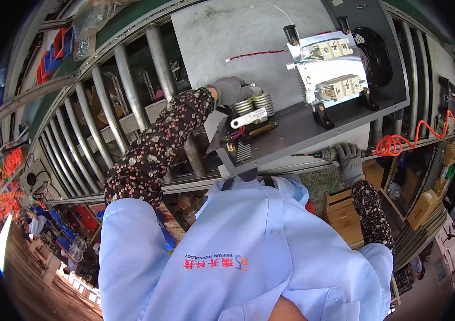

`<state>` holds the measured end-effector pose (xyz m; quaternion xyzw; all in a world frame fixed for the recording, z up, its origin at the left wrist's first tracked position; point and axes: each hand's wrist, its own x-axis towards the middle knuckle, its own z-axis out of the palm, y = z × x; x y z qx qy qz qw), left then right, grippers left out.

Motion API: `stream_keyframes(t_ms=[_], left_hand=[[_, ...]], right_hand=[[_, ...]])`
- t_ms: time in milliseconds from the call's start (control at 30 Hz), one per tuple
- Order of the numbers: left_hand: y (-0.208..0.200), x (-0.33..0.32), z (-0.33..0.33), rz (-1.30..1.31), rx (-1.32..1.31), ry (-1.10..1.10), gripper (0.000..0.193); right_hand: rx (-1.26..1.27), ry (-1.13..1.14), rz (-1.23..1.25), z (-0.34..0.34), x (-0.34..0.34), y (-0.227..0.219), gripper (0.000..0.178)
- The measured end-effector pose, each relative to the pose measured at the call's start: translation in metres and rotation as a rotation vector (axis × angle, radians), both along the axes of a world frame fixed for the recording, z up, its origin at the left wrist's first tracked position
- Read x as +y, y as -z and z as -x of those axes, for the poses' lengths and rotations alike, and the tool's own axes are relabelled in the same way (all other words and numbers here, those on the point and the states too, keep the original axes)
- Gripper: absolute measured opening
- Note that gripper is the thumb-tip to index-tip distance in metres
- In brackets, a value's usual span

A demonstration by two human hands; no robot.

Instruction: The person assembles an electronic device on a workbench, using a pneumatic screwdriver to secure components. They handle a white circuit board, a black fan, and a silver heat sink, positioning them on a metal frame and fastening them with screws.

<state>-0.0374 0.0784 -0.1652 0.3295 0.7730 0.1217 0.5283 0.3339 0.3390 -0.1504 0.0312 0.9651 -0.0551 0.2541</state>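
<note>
My left hand (232,90), in a grey glove, is closed at the far end of a silvery metal coil (262,101). Part of its grip is hidden. The coil stands in the left part of a dark grey metal chassis (286,143), beside a flat metal bar with a white label (249,118). My right hand (349,162), also gloved, is wrapped round a power screwdriver (326,154). Its thin bit points left, along the chassis's near edge and apart from the coil.
On the chassis's right stand a bright metal plate with terminal blocks (334,69) and a black fan (373,56). A red-black twisted wire (254,53) lies on the grey panel. Conveyor rollers (107,101) run leftward. An orange coiled hose (393,145) hangs at the right, above cardboard boxes (423,208).
</note>
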Motion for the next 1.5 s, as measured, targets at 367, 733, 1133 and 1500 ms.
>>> stream_keyframes(t_ms=[367, 733, 1133, 1500], left_hand=[[-0.018, -0.003, -0.013, 0.042, -0.021, -0.179, 0.065], [-0.001, -0.012, -0.017, 0.025, -0.075, -0.330, 0.057], [-0.029, -0.024, -0.040, -0.008, 0.046, -0.299, 0.050], [0.002, -0.057, -0.083, -0.051, -0.092, -0.393, 0.046]], right_hand=[[-0.084, 0.065, -0.011, 0.003, -0.003, -0.004, 0.055], [-0.010, 0.046, 0.008, -0.005, 0.000, 0.007, 0.057], [-0.042, 0.045, 0.037, 0.003, -0.003, -0.001, 0.055], [0.017, 0.048, 0.041, -0.007, -0.006, 0.012, 0.060]])
